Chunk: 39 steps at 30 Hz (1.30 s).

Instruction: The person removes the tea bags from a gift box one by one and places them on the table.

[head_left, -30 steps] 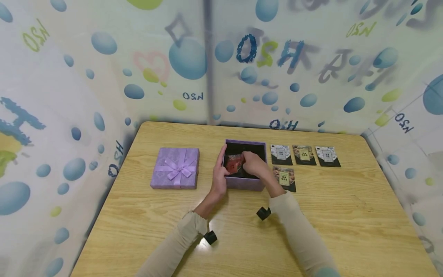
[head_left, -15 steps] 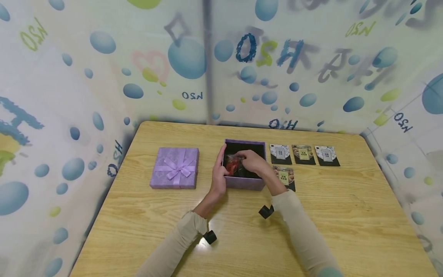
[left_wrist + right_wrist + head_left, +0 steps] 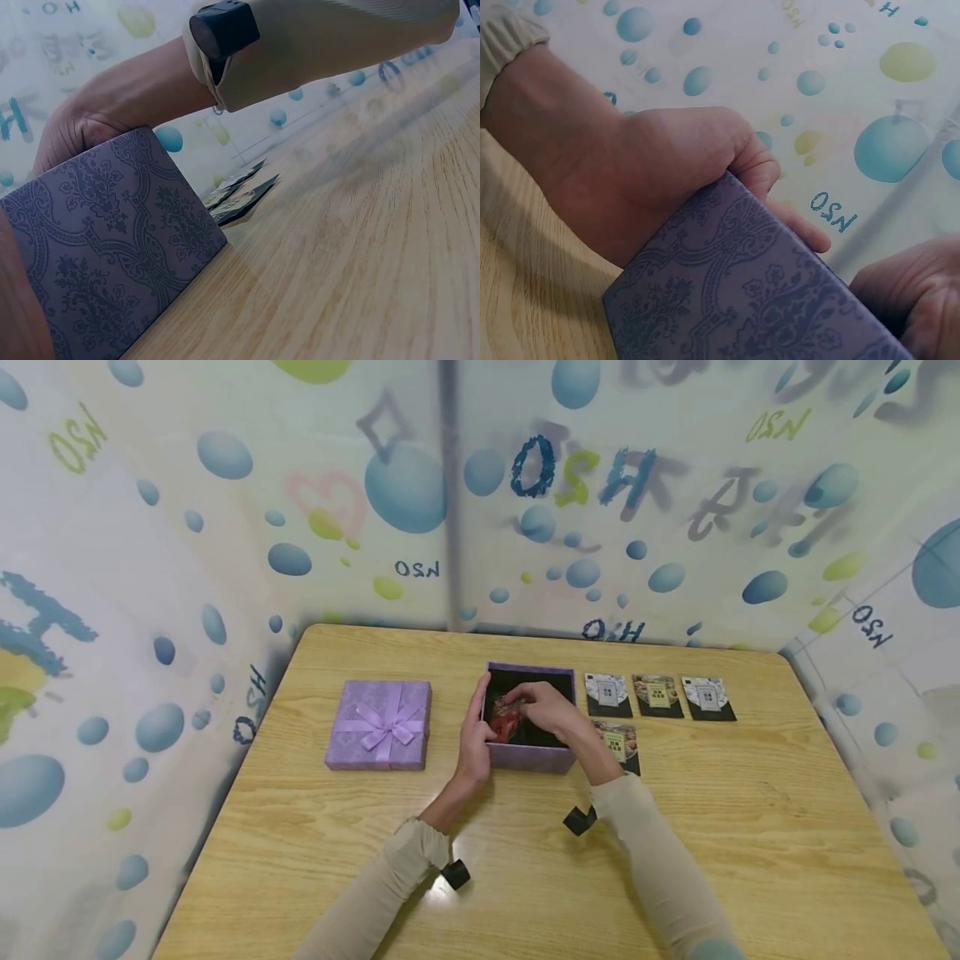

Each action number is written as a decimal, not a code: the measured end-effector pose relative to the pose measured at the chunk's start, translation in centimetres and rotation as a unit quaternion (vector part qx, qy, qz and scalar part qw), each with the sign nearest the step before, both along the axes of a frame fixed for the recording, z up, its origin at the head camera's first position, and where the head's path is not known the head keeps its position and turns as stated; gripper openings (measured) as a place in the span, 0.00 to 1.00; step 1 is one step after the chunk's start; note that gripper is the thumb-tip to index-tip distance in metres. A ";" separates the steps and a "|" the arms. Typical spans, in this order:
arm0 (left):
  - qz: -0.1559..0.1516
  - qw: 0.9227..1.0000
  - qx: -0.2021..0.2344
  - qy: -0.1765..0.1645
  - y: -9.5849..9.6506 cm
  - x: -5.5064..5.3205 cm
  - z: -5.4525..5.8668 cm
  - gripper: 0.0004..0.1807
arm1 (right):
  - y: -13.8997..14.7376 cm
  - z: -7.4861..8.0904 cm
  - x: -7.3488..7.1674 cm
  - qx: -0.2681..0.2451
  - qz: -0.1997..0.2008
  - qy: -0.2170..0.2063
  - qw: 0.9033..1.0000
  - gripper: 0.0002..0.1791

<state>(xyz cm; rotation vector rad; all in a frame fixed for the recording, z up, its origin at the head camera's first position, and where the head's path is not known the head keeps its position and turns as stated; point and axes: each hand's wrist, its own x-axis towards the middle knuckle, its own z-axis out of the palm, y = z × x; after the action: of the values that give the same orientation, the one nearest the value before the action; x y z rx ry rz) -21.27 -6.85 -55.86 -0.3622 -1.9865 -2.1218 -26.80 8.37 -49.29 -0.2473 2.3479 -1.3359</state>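
A purple patterned gift box (image 3: 528, 758) with a black inside stands uncovered on the table. My left hand (image 3: 474, 735) grips its left side, fingers lying along the outer wall; the bent thumb comes over the rim, as the right wrist view shows of this hand (image 3: 675, 165). My right hand (image 3: 553, 710) reaches down into the box from the right and pinches a shiny red packet (image 3: 504, 725) near its upper edge. The packet lies toward the left side of the box. In the left wrist view the box wall (image 3: 112, 232) hides the right hand's fingers.
Left of the box lies its purple lid (image 3: 380, 725) with a ribbon bow. Several flat printed packets lie to the right: a row at the back, including a brown one (image 3: 658, 696), and one (image 3: 617, 745) partly behind the right forearm. Patterned sheeting rises behind the table (image 3: 750, 827).
The right hand has shifted slightly inside the box, its fingers now extended farther left over the red packet. The packet has turned and tilted a little. Left hand, box and lid stay in place.
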 end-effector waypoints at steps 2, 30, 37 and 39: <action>-0.001 1.000 -0.001 0.003 0.0 0.0 0.0 0.48 | 0.0 -0.1 0.1 0.005 -0.011 0.023 1.000 0.23; -0.007 1.000 0.024 -0.009 0.1 -0.2 0.0 0.49 | 4.4 3.3 3.4 -0.078 -0.080 0.155 0.982 0.23; 0.001 1.000 0.010 -0.009 0.2 -0.2 -0.1 0.48 | 5.9 3.6 3.9 -0.098 -0.109 0.148 0.978 0.21; 0.004 1.000 0.004 -0.001 0.1 -0.1 -0.1 0.47 | 6.3 3.6 4.0 -0.102 -0.116 0.146 0.977 0.21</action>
<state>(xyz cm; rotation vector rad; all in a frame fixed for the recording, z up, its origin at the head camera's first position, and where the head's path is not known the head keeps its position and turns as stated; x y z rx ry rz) -21.38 -6.72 -56.00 -0.3503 -1.9762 -2.1261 -22.77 14.63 -45.69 -0.2503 2.5417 -1.7632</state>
